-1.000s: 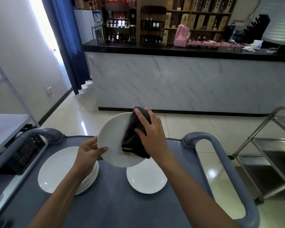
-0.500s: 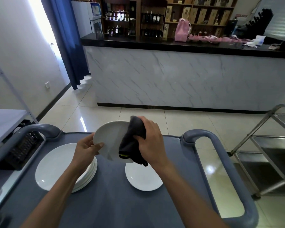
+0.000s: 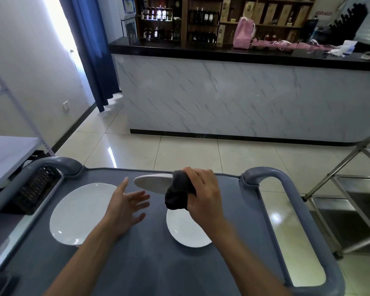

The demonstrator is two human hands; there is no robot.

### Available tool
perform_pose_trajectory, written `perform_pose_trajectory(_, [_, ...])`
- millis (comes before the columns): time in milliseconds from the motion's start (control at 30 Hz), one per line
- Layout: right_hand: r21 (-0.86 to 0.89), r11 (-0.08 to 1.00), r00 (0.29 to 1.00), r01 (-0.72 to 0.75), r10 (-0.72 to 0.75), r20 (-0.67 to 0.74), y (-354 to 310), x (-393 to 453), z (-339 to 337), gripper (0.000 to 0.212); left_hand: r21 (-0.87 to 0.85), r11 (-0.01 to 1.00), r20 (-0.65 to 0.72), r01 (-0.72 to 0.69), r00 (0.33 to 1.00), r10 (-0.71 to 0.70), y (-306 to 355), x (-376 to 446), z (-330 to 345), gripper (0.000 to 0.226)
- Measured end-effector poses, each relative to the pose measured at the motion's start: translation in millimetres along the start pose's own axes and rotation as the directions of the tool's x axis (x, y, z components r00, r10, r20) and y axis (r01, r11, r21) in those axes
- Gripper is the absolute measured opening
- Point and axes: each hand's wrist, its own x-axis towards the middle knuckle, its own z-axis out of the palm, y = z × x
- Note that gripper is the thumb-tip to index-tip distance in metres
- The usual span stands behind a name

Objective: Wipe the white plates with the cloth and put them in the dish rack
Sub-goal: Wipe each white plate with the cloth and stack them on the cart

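The plate [image 3: 153, 183] has been released by the left hand [image 3: 124, 205] — fingers now spread — and is gripped through the cloth [image 3: 177, 194] by the right hand [image 3: 203, 189], tipped flat above the cart [image 3: 137, 263] — wiping apparently finished.

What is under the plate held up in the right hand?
Below the raised plate lies bare grey cart top. The right hand grips it through the dark cloth, which hides that edge.

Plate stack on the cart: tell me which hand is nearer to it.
Left. The left hand hovers open just beside the plate stack; the right hand is farther off, holding cloth and plate.
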Motion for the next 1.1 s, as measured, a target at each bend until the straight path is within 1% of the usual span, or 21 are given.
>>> perform_pose_trajectory(33, [-0.004, 1.0, 1.0, 0.024, -0.024, 0.008, 1.3, -1.1, -0.3, 0.042, 0.046, 0.997, 0.027, 0.067, 0.997, -0.068, 0.1, 0.0, -0.6, 0.075])
perform_pose_trajectory(67, [-0.004, 0.999, 0.999, 0.046, -0.045, 0.021, 2.5, -2.4, -0.2, 0.041, 0.069, 0.991, 0.056, 0.118, 0.991, -0.122, 1.2, 0.4, -0.5, 0.078])
perform_pose_trajectory(100, [0.001, 0.998, 0.997, 0.064, -0.064, 0.034, 3.9, -3.9, 0.1, 0.041, 0.073, 0.987, 0.083, 0.145, 0.985, -0.151, 3.1, 1.1, -0.2, 0.076])
perform_pose_trajectory(133, [0.005, 0.997, 0.996, 0.082, -0.082, 0.046, 5.4, -5.9, 0.6, 0.041, 0.06, 0.987, 0.113, 0.152, 0.981, -0.158, 6.3, 0.7, 1.5, 0.069])
perform_pose_trajectory(200, [-0.007, 0.992, 0.988, 0.123, -0.121, 0.093, 8.6, -11.1, 1.4, 0.042, -0.045, 0.989, 0.159, 0.144, 0.978, -0.135, 12.2, -0.7, 7.2, 0.041])
perform_pose_trajectory(267, [-0.021, 0.985, 0.972, 0.174, -0.168, 0.165, 13.1, -16.8, 1.2, 0.046, -0.232, 0.964, 0.146, 0.132, 0.984, -0.1, 13.1, 0.2, 11.9, 0.021])
perform_pose_trajectory(300, [-0.022, 0.981, 0.963, 0.191, -0.183, 0.196, 15.5, -19.7, 0.9, 0.048, -0.297, 0.948, 0.125, 0.109, 0.989, -0.075, 13.1, 1.2, 12.9, 0.018])
perform_pose_trajectory(367, [-0.013, 0.982, 0.952, 0.187, -0.179, 0.247, 20.7, -23.3, 0.0, 0.05, -0.331, 0.942, 0.085, 0.046, 0.996, -0.018, 14.5, 2.4, 13.9, 0.018])
perform_pose_trajectory(467, [-0.01, 0.991, 0.937, 0.137, -0.126, 0.325, 30.7, -22.4, -3.6, 0.057, -0.3, 0.954, 0.061, -0.012, 0.998, 0.032, 15.9, 2.8, 14.5, 0.019])
perform_pose_trajectory(533, [-0.028, 0.993, 0.919, 0.116, -0.097, 0.382, 35.6, -19.8, -6.8, 0.065, -0.284, 0.957, 0.061, -0.058, 0.995, 0.078, 16.4, 2.7, 15.7, 0.021])
perform_pose_trajectory(600, [-0.037, 0.996, 0.907, 0.084, -0.061, 0.416, 37.6, -17.7, -8.5, 0.073, -0.272, 0.955, 0.061, -0.117, 0.988, 0.139, 17.4, 2.7, 17.8, 0.024])
perform_pose_trajectory(667, [-0.042, 0.998, 0.903, 0.045, -0.022, 0.429, 35.5, -18.2, -8.5, 0.077, -0.264, 0.951, 0.062, -0.164, 0.981, 0.186, 18.6, 2.3, 20.2, 0.027])
perform_pose_trajectory(833, [-0.02, 1.0, 0.91, 0.003, 0.006, 0.414, 29.8, -21.8, -10.1, 0.072, -0.236, 0.941, 0.075, -0.242, 0.961, 0.265, 23.6, 0.7, 17.9, 0.03])
perform_pose_trajectory(900, [0.005, 0.999, 0.921, -0.033, 0.029, 0.39, 26.4, -22.7, -10.9, 0.07, -0.215, 0.933, 0.055, -0.288, 0.95, 0.306, 24.4, -0.4, 16.3, 0.029])
perform_pose_trajectory(1000, [0.048, 0.99, 0.936, -0.132, 0.109, 0.334, 19.4, -18.1, -10.7, 0.065, -0.13, 0.918, -0.003, -0.376, 0.926, 0.379, 23.0, -2.0, 15.8, 0.028])
perform_pose_trajectory(1100, [0.075, 0.985, 0.949, -0.156, 0.128, 0.286, 12.2, -6.9, -5.2, 0.066, -0.012, 0.904, 0.019, -0.427, 0.904, 0.427, 15.6, -8.2, 18.7, 0.029])
